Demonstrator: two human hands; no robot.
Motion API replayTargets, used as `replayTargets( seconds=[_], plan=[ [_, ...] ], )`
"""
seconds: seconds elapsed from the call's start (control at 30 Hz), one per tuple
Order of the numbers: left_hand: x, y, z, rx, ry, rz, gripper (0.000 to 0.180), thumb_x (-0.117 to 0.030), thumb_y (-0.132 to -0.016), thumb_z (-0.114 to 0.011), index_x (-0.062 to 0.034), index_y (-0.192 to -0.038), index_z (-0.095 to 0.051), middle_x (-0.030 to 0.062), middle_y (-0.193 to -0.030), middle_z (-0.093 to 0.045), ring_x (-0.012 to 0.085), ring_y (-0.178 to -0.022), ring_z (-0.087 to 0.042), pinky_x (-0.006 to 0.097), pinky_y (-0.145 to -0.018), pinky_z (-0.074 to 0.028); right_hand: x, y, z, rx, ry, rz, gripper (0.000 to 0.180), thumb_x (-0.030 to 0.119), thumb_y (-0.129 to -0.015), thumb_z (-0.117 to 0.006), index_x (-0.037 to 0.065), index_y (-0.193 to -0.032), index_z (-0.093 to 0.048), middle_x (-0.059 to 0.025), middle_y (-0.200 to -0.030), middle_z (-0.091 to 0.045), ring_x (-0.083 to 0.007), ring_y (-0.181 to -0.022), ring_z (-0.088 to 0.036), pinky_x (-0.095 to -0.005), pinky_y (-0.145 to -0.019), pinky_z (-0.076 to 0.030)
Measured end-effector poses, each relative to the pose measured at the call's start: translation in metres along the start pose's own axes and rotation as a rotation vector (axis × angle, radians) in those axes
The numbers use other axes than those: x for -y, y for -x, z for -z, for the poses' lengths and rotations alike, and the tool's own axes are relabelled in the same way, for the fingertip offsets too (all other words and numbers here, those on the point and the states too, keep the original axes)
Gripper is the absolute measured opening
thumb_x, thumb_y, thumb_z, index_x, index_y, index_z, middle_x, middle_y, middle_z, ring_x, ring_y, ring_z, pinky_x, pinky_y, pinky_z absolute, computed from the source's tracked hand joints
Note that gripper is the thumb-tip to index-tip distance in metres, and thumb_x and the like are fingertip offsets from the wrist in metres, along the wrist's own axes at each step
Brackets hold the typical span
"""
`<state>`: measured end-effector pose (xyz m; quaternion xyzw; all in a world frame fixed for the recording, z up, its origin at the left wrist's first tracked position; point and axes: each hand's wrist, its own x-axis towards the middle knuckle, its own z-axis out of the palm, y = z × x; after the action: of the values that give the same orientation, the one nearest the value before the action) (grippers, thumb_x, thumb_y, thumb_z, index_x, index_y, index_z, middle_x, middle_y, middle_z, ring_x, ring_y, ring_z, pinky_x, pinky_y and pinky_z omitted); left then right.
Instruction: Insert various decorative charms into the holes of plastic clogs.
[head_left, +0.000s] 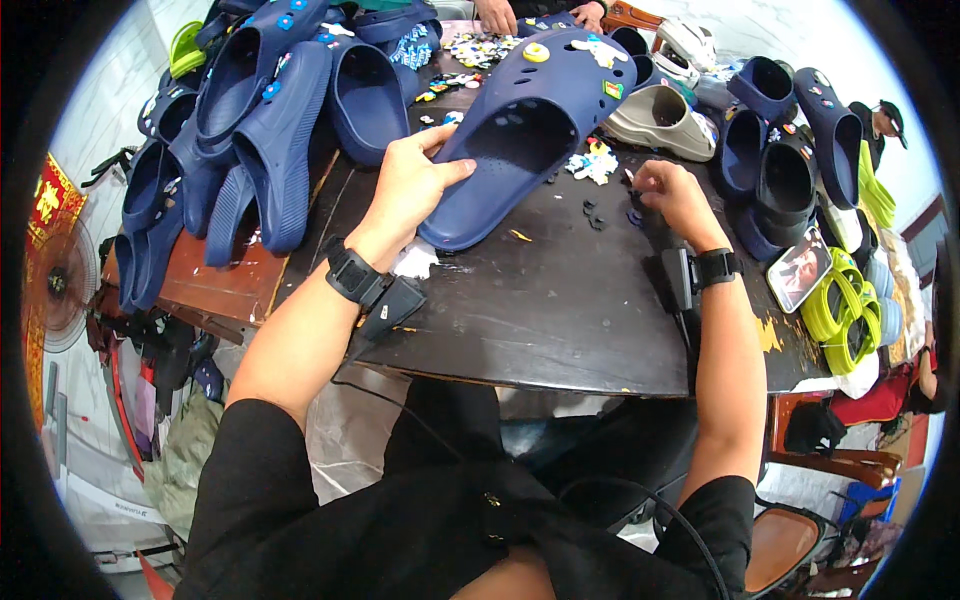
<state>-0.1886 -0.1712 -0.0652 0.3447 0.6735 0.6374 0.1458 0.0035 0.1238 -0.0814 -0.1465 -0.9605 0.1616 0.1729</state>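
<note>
My left hand [413,182] grips a navy clog [480,187] by its heel end, thumb on the inside edge and fingers beneath. The clog is tilted up above the table, its toe pointing away to the right. A yellow round charm [536,52], a white one [598,50] and a green one sit on its holed upper. To the right of the clog, my right hand [673,198] is closed low over the table, fingertips pinched; what they hold is too small to make out. Small dark pieces [594,214] lie beside it, and a pile of white and coloured charms [594,162] is just beyond.
Navy clogs [283,150] are heaped on the left of the dark table [520,330]. A grey clog [665,122], more dark clogs [786,180], lime-green sandals [842,312] and a phone [799,270] are on the right. Across the table another person's hands [497,15] are near more charms.
</note>
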Motion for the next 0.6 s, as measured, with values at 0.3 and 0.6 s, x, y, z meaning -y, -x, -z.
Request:
replayTargets(
  seconds=[0.3,0.6],
  plan=[
    [0.003,0.002,-0.001,0.031,-0.075,-0.082,0.049,-0.001,-0.078,-0.073,0.0064,-0.125,-0.061,0.0131,-0.104,-0.070,0.0149,-0.089,-0.066,0.027,-0.079,-0.053,-0.001,0.001,-0.002,0.013,-0.154,-0.103,0.025,0.003,-0.071,-0.079,0.001,-0.092,-0.066,-0.0087,-0.077,-0.065,-0.0184,-0.076,-0.062,-0.0325,-0.071,-0.049],
    [0.007,0.000,0.000,0.031,-0.112,-0.100,0.049,-0.001,-0.077,-0.073,0.0046,-0.125,-0.062,0.0152,-0.107,-0.070,0.0166,-0.092,-0.067,0.028,-0.082,-0.052,-0.008,0.004,0.010,-0.032,-0.750,-0.287,0.012,0.009,-0.087,-0.072,0.002,-0.096,-0.068,-0.0024,-0.086,-0.070,-0.0117,-0.077,-0.063,-0.0271,-0.073,-0.048]
  ],
)
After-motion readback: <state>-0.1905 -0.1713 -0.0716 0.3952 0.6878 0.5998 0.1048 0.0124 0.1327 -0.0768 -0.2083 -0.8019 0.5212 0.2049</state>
